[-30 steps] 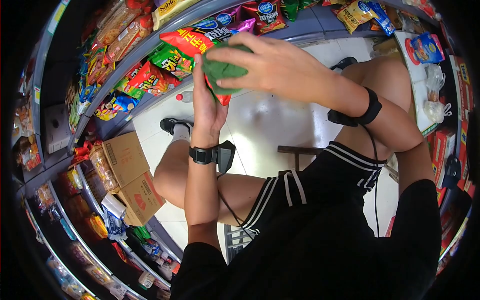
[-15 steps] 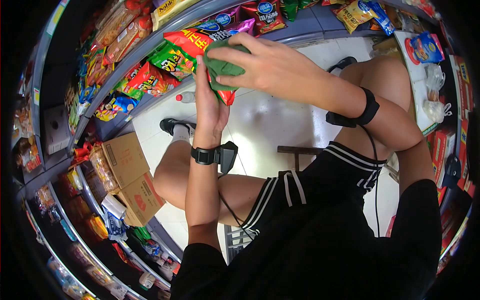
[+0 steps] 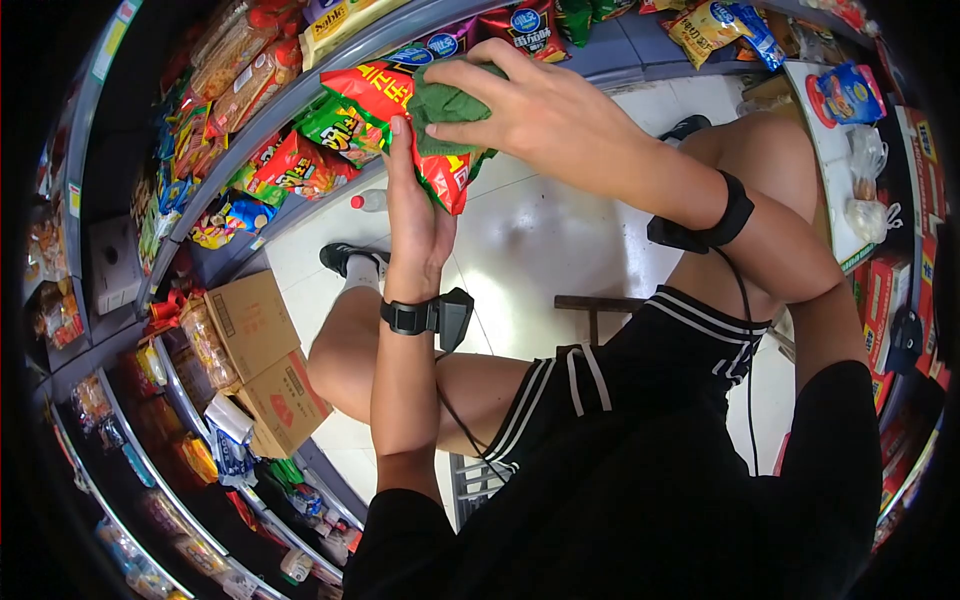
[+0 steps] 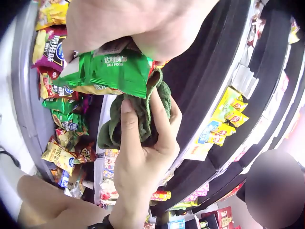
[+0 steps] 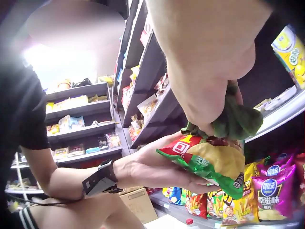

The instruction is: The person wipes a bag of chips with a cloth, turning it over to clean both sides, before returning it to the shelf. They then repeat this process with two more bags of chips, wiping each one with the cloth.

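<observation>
My left hand (image 3: 418, 225) holds a red and green bag of chips (image 3: 368, 88), its thumb along the near edge. In the left wrist view the bag's green back (image 4: 121, 74) shows below that hand. A bunched dark green cloth (image 3: 445, 112) lies against the bag's printed front, gripped by my right hand (image 3: 545, 108) with its fingers spread over it. The right wrist view has the cloth (image 5: 238, 117) at the bag's upper side and my left hand (image 5: 152, 164) beneath the bag.
Beyond my hands runs a curved shelf (image 3: 600, 62) with several snack bags. Two cardboard boxes (image 3: 255, 325) stand at the left, and a red-capped bottle (image 3: 372, 198) is on the floor. A white-topped surface (image 3: 815, 150) with bags on it is at the right.
My right hand and the cloth have shifted slightly up over the bag. More of the bag's lower red and green end shows now. My left hand keeps its hold, nearly still.
</observation>
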A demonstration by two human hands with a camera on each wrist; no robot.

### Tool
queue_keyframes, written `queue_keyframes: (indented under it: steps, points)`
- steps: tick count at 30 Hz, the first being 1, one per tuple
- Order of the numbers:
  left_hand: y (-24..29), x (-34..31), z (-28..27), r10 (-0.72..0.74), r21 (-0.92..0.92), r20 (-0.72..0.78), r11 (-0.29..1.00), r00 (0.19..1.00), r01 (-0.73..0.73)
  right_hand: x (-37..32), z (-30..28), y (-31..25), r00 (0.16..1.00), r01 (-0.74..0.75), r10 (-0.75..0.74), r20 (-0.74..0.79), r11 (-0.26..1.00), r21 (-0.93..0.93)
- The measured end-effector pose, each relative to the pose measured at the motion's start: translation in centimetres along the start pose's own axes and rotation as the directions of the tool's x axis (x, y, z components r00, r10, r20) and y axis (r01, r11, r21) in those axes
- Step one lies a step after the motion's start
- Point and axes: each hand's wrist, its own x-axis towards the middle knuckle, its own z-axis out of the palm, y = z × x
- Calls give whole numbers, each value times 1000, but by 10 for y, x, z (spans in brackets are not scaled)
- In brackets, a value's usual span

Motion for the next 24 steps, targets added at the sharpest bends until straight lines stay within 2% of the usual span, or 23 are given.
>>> queue_keyframes:
  steps: [7, 9, 10, 12, 16, 18, 20, 22, 23, 24]
  points:
    - [4, 0, -16, -48, -13, -8, 999, 999, 47, -4, 10, -17, 996, 86, -87, 18, 996, 34]
    - [7, 1, -22, -86, -18, -9, 996, 996, 86, -3, 8, -20, 981, 180, -185, 53, 980, 89]
    - [9, 1, -24, -84, -19, -9, 996, 996, 84, -3, 7, -20, 981, 181, -187, 53, 979, 88]
    - [14, -3, -25, -142, -80, 51, 986, 989, 146, -4, 3, -18, 963, 242, -255, 83, 961, 136]
    - [19, -4, -11, -102, -159, 17, 982, 995, 103, 2, -9, -4, 959, 281, -283, 4, 954, 100]
    - [21, -5, -6, -65, -170, 3, 983, 998, 65, 4, -17, 1, 985, 170, -170, -17, 985, -5]
    - [23, -8, 0, -2, -116, -24, 993, 1000, 0, 7, -15, 16, 988, 148, -149, -44, 989, -27]
    - [24, -9, -2, -16, -109, -49, 994, 999, 11, 6, -16, 28, 990, 65, -74, -122, 995, -77]
    - [25, -10, -1, -11, -105, -20, 994, 1000, 9, 12, -34, 29, 999, -8, 3, 42, 994, 113]
    - [26, -11, 1, -5, -100, 9, 995, 1000, 6, 11, -34, 30, 999, -9, 4, 43, 994, 111]
